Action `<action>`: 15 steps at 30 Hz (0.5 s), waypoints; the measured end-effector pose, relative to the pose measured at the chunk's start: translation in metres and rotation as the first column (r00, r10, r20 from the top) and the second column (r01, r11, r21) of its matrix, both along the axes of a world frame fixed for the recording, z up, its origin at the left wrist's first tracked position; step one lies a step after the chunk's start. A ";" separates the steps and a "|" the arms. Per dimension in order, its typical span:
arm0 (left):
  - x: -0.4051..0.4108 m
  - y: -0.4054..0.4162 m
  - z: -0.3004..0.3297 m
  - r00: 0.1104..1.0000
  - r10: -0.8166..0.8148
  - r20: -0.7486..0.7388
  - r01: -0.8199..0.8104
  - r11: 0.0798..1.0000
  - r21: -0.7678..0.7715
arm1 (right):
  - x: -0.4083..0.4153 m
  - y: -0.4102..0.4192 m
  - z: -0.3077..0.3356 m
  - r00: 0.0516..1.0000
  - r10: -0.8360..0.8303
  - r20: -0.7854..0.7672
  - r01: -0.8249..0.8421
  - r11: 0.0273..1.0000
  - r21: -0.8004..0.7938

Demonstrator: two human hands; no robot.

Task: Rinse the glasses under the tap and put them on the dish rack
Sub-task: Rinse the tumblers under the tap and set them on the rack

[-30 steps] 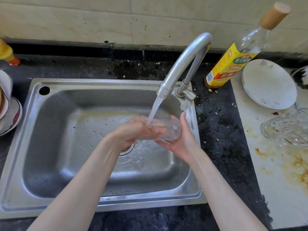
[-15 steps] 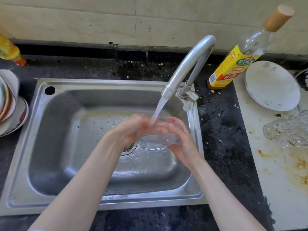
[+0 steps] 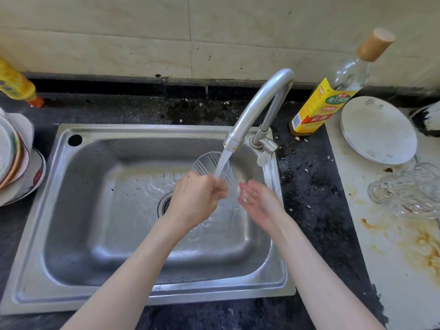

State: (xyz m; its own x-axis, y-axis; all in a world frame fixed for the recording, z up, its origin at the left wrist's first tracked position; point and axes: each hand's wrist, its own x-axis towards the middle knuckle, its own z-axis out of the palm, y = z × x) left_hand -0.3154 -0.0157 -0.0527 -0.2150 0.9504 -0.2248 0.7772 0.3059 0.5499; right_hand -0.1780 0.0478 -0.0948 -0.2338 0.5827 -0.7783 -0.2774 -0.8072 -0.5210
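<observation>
A clear ribbed glass (image 3: 209, 166) stands tilted under the running tap (image 3: 258, 108), its mouth pointing up and away from me over the steel sink (image 3: 100, 210). My left hand (image 3: 196, 198) grips the glass by its lower part. My right hand (image 3: 258, 202) is beside the glass base with fingers straight, touching it or just apart; I cannot tell which. Water streams from the spout onto the glass and my left fingers. Other clear glasses (image 3: 407, 191) lie on their sides on the white board at the right.
A yellow-labelled bottle (image 3: 333, 91) stands right of the tap. A white plate (image 3: 378, 129) lies behind the glasses on the stained board (image 3: 392, 258). Stacked bowls and plates (image 3: 16, 158) sit left of the sink, a yellow bottle (image 3: 14, 84) behind them.
The glass has turned from lying sideways between both hands to mouth-up in my left hand. My right hand has let go and opened beside it.
</observation>
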 end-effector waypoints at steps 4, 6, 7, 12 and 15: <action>0.006 -0.004 0.005 0.994 -0.064 -0.087 0.074 0.991 0.110 | 0.003 0.030 0.006 0.957 -0.246 -0.153 0.235 0.968 -0.090; 0.006 -0.007 0.006 0.991 -0.071 -0.115 0.083 0.991 0.103 | 0.002 0.037 0.010 0.930 -0.311 -0.198 0.280 0.945 -0.167; 0.006 -0.009 0.007 0.989 -0.079 -0.126 0.091 0.991 0.098 | 0.002 0.038 0.013 0.923 -0.328 -0.201 0.293 0.938 -0.187; 0.006 -0.013 0.013 0.976 -0.105 -0.188 0.128 0.985 0.118 | 0.001 0.038 0.023 0.942 -0.292 -0.164 0.255 0.943 -0.216; 0.007 -0.012 0.019 0.979 -0.087 -0.186 0.121 0.976 0.183 | 0.003 0.039 0.031 0.937 -0.290 -0.195 0.246 0.943 -0.225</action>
